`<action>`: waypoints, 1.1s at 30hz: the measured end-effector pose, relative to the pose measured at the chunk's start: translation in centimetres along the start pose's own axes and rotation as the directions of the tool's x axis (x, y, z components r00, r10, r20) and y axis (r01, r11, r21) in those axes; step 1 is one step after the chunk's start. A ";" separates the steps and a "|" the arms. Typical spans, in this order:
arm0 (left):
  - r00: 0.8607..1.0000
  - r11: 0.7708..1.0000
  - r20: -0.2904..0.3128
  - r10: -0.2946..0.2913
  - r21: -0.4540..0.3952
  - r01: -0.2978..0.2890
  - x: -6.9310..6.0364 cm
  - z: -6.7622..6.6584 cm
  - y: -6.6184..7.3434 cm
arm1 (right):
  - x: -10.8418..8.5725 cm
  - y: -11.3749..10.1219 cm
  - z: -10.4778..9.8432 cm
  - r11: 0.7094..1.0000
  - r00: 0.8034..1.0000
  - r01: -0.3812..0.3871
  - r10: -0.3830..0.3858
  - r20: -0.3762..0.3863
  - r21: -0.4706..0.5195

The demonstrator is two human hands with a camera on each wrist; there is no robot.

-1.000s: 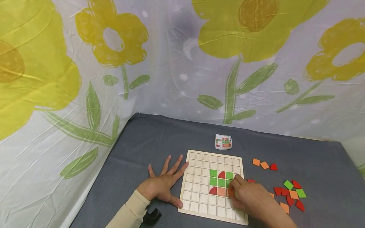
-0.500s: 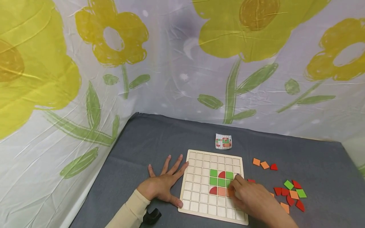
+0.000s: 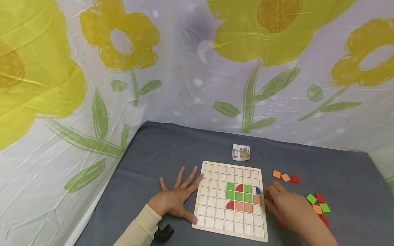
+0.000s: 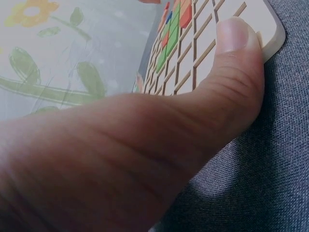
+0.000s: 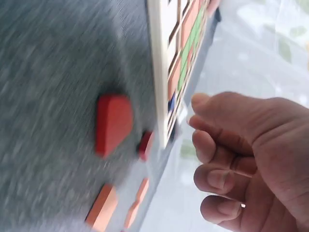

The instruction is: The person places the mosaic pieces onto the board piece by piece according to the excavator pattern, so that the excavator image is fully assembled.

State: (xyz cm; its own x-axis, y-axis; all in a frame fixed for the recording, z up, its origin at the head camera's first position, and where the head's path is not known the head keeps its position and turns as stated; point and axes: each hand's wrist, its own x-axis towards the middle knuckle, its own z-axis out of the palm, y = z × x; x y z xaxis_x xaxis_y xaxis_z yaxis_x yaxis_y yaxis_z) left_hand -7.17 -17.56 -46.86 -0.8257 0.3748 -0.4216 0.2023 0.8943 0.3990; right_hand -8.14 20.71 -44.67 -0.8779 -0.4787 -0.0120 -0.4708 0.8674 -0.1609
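**While eleven pieces [image 3: 239,196] sit in the board [image 3: 212,202], others lie loose**

As it stands, five green squares [image 3: 230,186], three orange squares [image 3: 248,207], two red quarter-rounds [image 3: 230,205] and one blue half-round [image 3: 258,190] are in cells. It looks only partway filled; the card [image 3: 241,152] beyond is too small to match cell by cell. What's left? Loose green, orange and red pieces [image 3: 324,207] on the bench [image 3: 147,160], off to the right. The left hand [image 3: 175,201] is spread, thumb on the board's near corner; the right hand [image 3: 290,206], just beside the board, curls loosely, no piece visible in its fingers.
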 end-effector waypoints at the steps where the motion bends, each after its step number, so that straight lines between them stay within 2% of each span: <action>1: 1.000 1.000 0.001 -0.001 0.001 0.001 0.0 0.0 0.0 | -0.1 0.3 -0.1 1.000 1.000 -0.012 0.012 -0.010 -0.006; 8: 1.000 1.000 0.004 -0.010 0.007 0.010 0.0 0.0 0.0 | -0.5 1.6 0.0 0.996 0.997 -0.080 0.079 -0.008 -0.035; 15: 1.000 1.000 0.010 -0.011 0.008 0.011 0.0 0.0 0.0 | -0.5 2.2 0.7 0.997 0.997 -0.067 0.068 0.024 -0.035; 28: 1.000 1.000 -0.008 0.004 -0.003 -0.004 0.0 0.1 -0.1 | -0.3 2.6 1.4 0.998 0.998 -0.025 0.022 -0.066 -0.053; 33: 1.000 1.000 -0.013 0.015 -0.006 -0.015 0.1 0.1 -0.1 | -0.1 2.7 1.2 0.999 0.995 -0.050 0.051 -0.080 0.008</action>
State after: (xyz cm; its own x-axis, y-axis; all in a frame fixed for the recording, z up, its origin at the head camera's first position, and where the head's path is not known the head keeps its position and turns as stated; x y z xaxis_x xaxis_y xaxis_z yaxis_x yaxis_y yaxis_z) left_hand -7.22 -17.57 -46.97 -0.8294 0.3848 -0.4051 0.2114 0.8873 0.4099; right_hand -9.22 22.96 -46.26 -0.9049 -0.4215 0.0591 -0.4252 0.8893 -0.1683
